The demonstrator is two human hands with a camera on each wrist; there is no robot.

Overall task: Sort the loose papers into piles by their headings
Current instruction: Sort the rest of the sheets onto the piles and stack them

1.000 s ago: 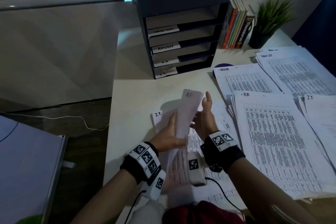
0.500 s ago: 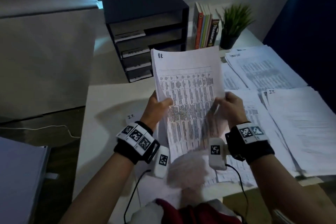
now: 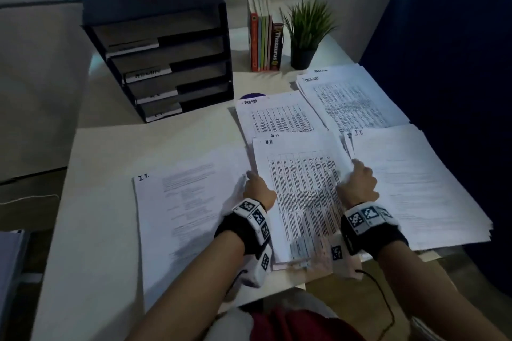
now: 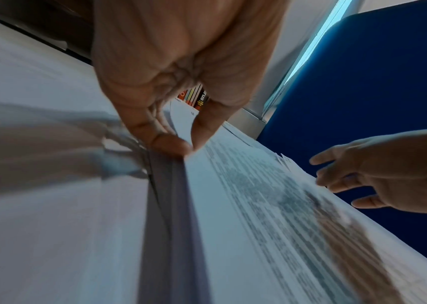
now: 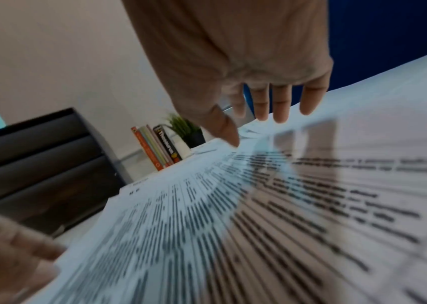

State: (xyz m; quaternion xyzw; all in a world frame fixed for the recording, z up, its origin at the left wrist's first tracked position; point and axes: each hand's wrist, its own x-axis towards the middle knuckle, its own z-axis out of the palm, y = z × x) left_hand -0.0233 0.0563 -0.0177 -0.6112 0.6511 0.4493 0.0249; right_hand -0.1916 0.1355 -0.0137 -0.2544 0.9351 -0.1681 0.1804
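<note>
Papers (image 3: 303, 191) lie lengthwise, heading toward the books (image 3: 266, 36).

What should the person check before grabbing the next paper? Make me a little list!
1. H.R. sheet lies on the H.R. pile, heading matches: ok.
2. Left hand has let go: not ok, it pinches the sheet's left edge.
3. Right hand is free: ok, fingers straight over the sheet's right edge.
4. Next loose paper, headed I.T., in reach on the left: ok.
5. I.T. pile ready on the right: ok.
6. Sheet edges squared with the pile: cannot tell, blurred.
</note>
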